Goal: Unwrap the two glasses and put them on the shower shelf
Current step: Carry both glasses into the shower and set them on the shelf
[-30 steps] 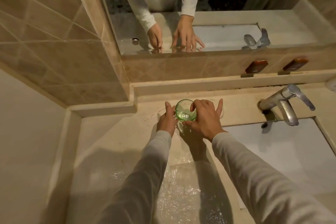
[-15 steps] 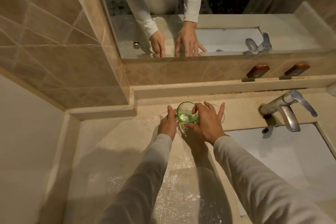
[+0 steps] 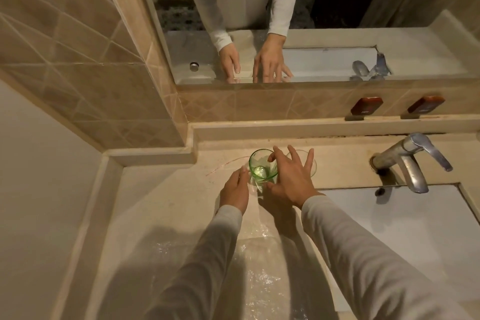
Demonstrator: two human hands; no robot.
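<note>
Two hands are holding a green glass left of the tap.
The right hand is pinching it; the left hand is touching its side with straight fingers. Inside, only its base is showing. A clear glass nearer the tap is mostly hiding behind the right hand.

Your single camera rides on your head, facing forward and steeply down onto the counter. The green glass sits close at centre, between your left hand and right hand. The mirror is at 12 o'clock and the tap at 3.
</note>
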